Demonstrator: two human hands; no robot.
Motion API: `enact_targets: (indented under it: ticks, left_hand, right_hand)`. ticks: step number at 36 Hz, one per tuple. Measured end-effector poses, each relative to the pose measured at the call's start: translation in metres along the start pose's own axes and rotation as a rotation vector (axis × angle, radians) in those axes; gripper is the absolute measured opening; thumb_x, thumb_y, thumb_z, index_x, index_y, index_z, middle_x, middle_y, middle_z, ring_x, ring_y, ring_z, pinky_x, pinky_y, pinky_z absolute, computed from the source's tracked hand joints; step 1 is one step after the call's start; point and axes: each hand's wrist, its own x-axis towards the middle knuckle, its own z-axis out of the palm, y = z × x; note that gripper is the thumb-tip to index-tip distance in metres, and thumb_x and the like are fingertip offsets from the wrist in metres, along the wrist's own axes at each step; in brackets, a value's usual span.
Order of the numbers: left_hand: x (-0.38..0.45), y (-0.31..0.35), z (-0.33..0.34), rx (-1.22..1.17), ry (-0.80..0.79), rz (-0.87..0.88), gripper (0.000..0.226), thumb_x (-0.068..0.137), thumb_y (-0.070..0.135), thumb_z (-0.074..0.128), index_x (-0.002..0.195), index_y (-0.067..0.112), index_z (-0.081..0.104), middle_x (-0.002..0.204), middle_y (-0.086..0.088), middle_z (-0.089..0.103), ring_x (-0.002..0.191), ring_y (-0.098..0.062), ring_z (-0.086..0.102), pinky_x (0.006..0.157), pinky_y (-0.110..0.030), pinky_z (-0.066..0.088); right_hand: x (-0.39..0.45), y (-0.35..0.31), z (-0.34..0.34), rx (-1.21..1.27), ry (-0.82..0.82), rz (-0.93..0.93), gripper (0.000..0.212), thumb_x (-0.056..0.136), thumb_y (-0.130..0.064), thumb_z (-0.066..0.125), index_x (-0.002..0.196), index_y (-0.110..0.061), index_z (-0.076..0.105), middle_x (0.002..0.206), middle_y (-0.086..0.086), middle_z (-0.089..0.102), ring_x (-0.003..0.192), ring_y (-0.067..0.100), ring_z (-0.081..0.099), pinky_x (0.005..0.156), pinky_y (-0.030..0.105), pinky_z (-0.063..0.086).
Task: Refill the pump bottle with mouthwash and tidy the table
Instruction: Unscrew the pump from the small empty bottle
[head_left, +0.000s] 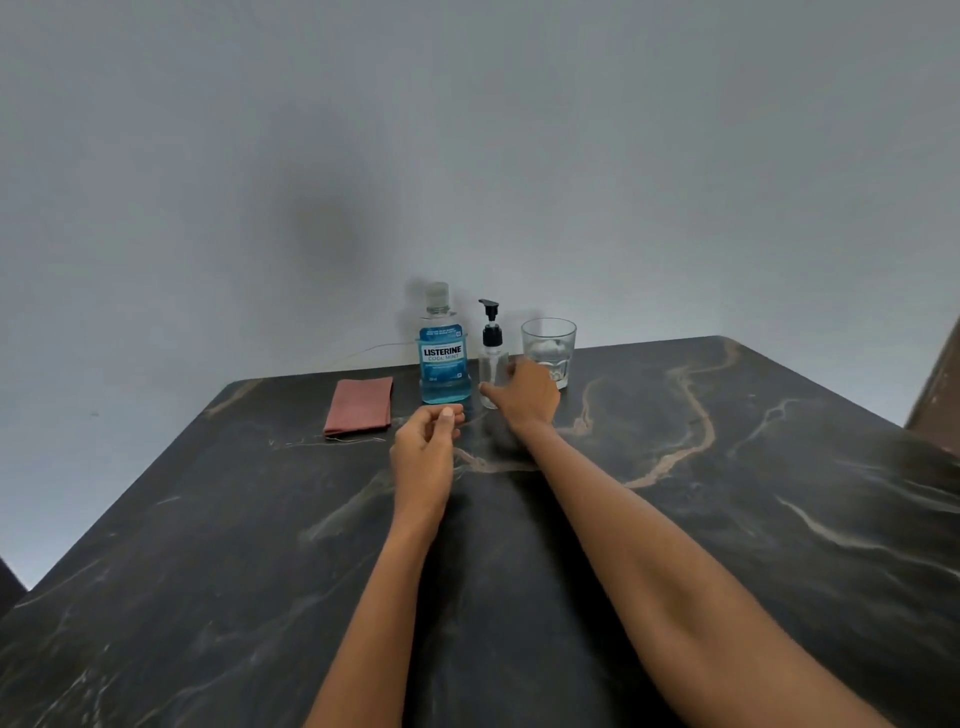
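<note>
Right hand (527, 392): my fingers wrap the small clear pump bottle with black pump (492, 364), centre frame, steadying it for opening.
Left hand (425, 452): loosely curled, empty, waiting.

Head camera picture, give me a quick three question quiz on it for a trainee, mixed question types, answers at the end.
1. True or false: the mouthwash bottle still has its cap on.
2. Which item is the right hand reaching? A) folded pink cloth B) pump bottle C) glass tumbler
3. Fill in: the left hand hovers over the dark marble table, holding ____.

Key
1. True; the clear cap sits on top.
2. B; the fingers are at the pump bottle's lower body, though a closed grip cannot be confirmed.
3. Nothing; its fingers are loosely curled.
</note>
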Motion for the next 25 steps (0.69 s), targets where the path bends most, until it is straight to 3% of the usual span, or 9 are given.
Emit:
enact_targets:
  ticks: [4,9,12,15,18,22,25]
  left_hand:
    - [0.000,0.002,0.000,0.015,0.001,0.023,0.016,0.099,0.018,0.046,0.098,0.021,0.062,0.098,0.004,0.066,0.096,-0.013,0.063,0.094,-0.046,0.052]
    - [-0.001,0.005,-0.003,0.017,-0.016,0.068,0.018,0.098,0.020,0.049,0.088,0.029,0.061,0.092,0.006,0.065,0.097,-0.016,0.063,0.092,-0.049,0.052]
    - [-0.003,0.007,-0.003,0.016,-0.034,0.105,0.016,0.099,0.028,0.048,0.091,0.028,0.062,0.092,0.006,0.066,0.090,-0.008,0.061,0.091,-0.042,0.053]
    - [-0.004,0.009,-0.006,0.008,-0.051,0.130,0.029,0.100,0.036,0.042,0.105,0.020,0.065,0.107,0.000,0.067,0.098,-0.008,0.060,0.089,-0.031,0.050]
    - [-0.008,0.013,-0.010,-0.056,-0.099,0.117,0.035,0.099,0.039,0.042,0.110,0.016,0.066,0.110,0.000,0.067,0.098,-0.005,0.062,0.076,-0.021,0.053]
    - [-0.012,0.016,-0.014,-0.065,-0.225,0.092,0.037,0.091,0.044,0.054,0.111,0.016,0.069,0.110,0.002,0.071,0.102,-0.006,0.065,0.083,-0.027,0.055]
    - [-0.017,0.018,-0.016,-0.055,-0.314,0.097,0.037,0.077,0.043,0.067,0.106,0.020,0.072,0.100,0.006,0.074,0.095,-0.006,0.069,0.076,-0.020,0.056]
  right_hand:
    - [-0.014,0.011,-0.018,0.027,-0.050,-0.064,0.039,0.069,-0.044,0.076,0.085,-0.009,0.068,0.083,0.004,0.069,0.079,0.020,0.065,0.068,0.033,0.052]
    - [-0.044,0.019,-0.043,0.076,-0.132,-0.149,0.037,0.064,-0.043,0.078,0.083,-0.012,0.070,0.081,0.001,0.069,0.077,0.016,0.064,0.072,0.035,0.055]
    - [-0.066,0.021,-0.057,0.094,-0.164,-0.194,0.035,0.060,-0.041,0.079,0.081,-0.014,0.072,0.079,0.000,0.071,0.075,0.015,0.066,0.073,0.039,0.056]
    - [-0.085,0.025,-0.071,0.114,-0.202,-0.222,0.039,0.056,-0.042,0.078,0.083,-0.015,0.073,0.078,-0.002,0.072,0.073,0.012,0.067,0.072,0.037,0.057]
    - [-0.102,0.027,-0.085,0.117,-0.249,-0.235,0.040,0.055,-0.040,0.079,0.085,-0.015,0.074,0.078,-0.002,0.073,0.072,0.009,0.068,0.073,0.035,0.058]
    - [-0.117,0.024,-0.099,0.118,-0.329,-0.227,0.036,0.055,-0.036,0.082,0.086,-0.017,0.073,0.080,-0.003,0.073,0.073,0.009,0.068,0.075,0.035,0.058]
    - [-0.125,0.019,-0.105,0.144,-0.375,-0.216,0.037,0.057,-0.034,0.085,0.087,-0.018,0.073,0.083,-0.002,0.073,0.076,0.009,0.068,0.077,0.034,0.058]
